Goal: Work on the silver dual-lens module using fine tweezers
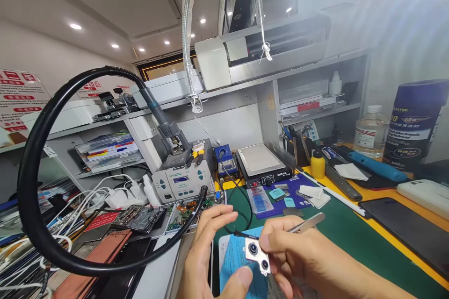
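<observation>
My right hand point(298, 248) is closed around a small, flat silver camera module with two round black lenses point(258, 257), my thumb pressing its upper right edge and the lenses facing up toward me. The same hand also carries a slim silver metal tool point(309, 223), which slants out between thumb and fingers, its broad end pointing up to the right. A thin black strip point(245, 234) shows along the module's top edge.

My left hand point(199, 258) is half spread, fingers gently bent and empty, with my thumb near the module's lower left side; I can't tell whether it touches.

The module is held above a pale-blue printed sheet point(229, 264) on the dark-green work mat point(354, 243). Beyond my hands lies a purple-blue pad point(261, 215) with small teal packets point(277, 194), and behind it a black heating unit with a pale flat top plate point(261, 159). To my left, a thick black hose point(33, 159) loops from the grey box-shaped station point(184, 180)
</observation>
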Motion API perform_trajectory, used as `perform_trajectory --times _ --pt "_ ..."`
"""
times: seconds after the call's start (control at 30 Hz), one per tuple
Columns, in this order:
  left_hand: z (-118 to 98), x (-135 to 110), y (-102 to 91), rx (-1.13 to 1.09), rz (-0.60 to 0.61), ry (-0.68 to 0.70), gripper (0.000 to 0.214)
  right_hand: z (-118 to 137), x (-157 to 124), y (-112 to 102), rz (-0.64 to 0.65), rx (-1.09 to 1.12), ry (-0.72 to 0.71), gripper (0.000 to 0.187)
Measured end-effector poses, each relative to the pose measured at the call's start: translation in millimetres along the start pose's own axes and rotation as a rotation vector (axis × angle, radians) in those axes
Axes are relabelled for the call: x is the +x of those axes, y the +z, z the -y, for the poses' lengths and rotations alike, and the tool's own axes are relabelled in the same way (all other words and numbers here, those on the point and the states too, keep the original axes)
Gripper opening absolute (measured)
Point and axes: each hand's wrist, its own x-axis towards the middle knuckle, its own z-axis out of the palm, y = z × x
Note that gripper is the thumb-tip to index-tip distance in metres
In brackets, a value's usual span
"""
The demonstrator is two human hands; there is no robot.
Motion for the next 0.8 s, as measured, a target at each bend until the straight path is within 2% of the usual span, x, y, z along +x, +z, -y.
perform_trajectory --times 0.1,0.2,0.4,0.6,0.8 --pt "-2 8 -9.9 -0.005 0.197 0.03 0.032 0 -2 1 0.016 0.016 0.024 0.022" --pt "-7 15 -15.3 -0.016 0.305 0.079 0.026 -2 -1 1 0.03 0.046 0.047 0.02" --pt "-10 16 -12.9 -0.007 0.303 0.133 0.024 -9 1 -1 0.039 0.078 0.048 0.021" --pt "-4 7 -15.3 0.052 0.232 0.09 0.043 -9 0 -1 0.051 0.113 0.058 0.02" --pt "-8 12 -15.6 0.053 0.26 0.173 0.032 -10 2 -2 0.044 0.138 0.066 0.022"
